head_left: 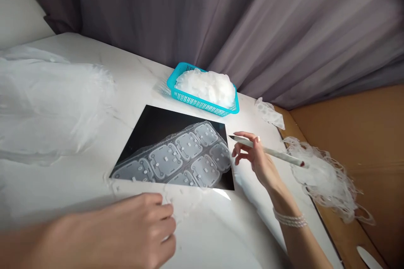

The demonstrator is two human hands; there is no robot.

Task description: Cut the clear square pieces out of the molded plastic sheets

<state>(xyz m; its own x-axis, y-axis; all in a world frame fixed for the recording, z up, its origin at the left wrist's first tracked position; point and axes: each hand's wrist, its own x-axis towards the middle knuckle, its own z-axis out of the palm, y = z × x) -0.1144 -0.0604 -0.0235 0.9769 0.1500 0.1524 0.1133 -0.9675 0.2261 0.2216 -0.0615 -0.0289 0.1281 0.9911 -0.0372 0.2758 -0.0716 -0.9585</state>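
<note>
Head view gives me the right hand [260, 162] closed on a slim, pale, pen-like stick with a dark pointed tip [280, 154], thumb and fingers together around it. The tip hangs just beside the right edge of a flat black rectangular board [142, 124]. The left hand [143, 227] is loosely curled near the board's front edge; its fingertips are hidden, so I cannot tell whether it grips anything.

On the board lies a clear plastic sheet of rounded, moulded panels [166, 159], set aslant and spilling over the front edge. I judge the step to be working at this sheet with the stick in hand; the next move calls for steady plastic under a precise tip.

A turquoise perforated basket [202, 104] of whitish pieces limits room behind. Leftward, tabletop separates the board from crumpled clear film [53, 109]; rightward, stringy translucent scraps [322, 176] crowd the table's edge.
</note>
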